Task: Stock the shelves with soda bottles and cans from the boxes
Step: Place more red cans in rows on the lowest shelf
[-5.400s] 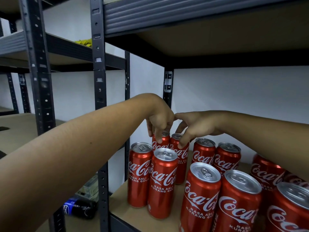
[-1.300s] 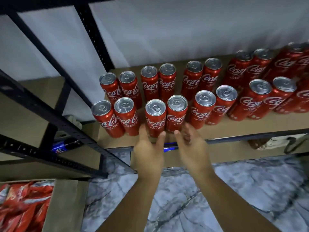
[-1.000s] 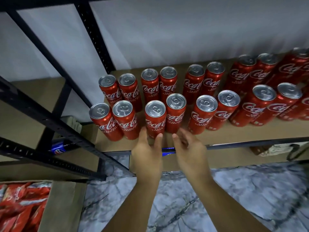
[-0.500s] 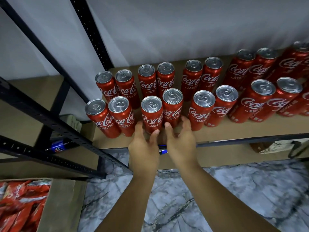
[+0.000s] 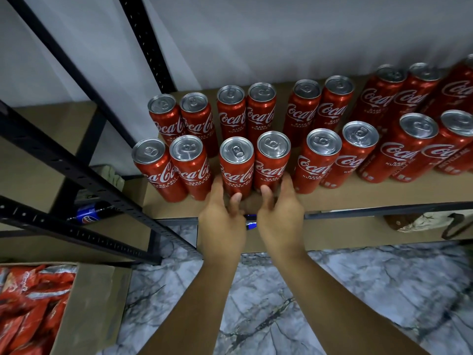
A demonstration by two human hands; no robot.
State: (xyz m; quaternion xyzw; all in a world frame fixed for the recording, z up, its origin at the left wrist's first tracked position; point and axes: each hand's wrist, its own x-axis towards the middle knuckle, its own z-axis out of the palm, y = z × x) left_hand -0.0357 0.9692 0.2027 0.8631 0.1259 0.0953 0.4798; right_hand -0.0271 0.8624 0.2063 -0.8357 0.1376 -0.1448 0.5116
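A second ago both hands hovered with straight fingers just short of the front row; now they have closed on its middle pair. The left hand [image 5: 221,221] grips the left can of the pair [image 5: 236,165], thumb across the front near the base and fingers wrapped round its 9 o'clock side. The right hand [image 5: 280,219] grips the right can of the pair [image 5: 272,160] in mirror fashion, thumb on the front and fingers round the 3 o'clock side. Both cans stand upright and touching near the front edge of the shelf board [image 5: 358,196], and the pair has not visibly shifted along the row.

At 8 o'clock from the hands an open cardboard box [image 5: 94,303] holds crumpled red wrappers [image 5: 30,303]. The black shelf frame [image 5: 76,170] slants across at 9 o'clock, and behind it a Pepsi bottle [image 5: 88,213] lies on its side on a lower board. The other red cans [image 5: 323,160] stand in two rows of touching pairs, flanking the held pair closely at 9 and 3 o'clock and filling the row behind at 12. A small blue item [image 5: 250,221] shows between the wrists, too hidden to identify. At 3 o'clock, under the shelf, lies a pale bag [image 5: 414,221].

The board is plain brown. A grey marble-patterned floor [image 5: 332,290] spreads at 6 o'clock, and a white wall [image 5: 281,34] closes the back at 12.
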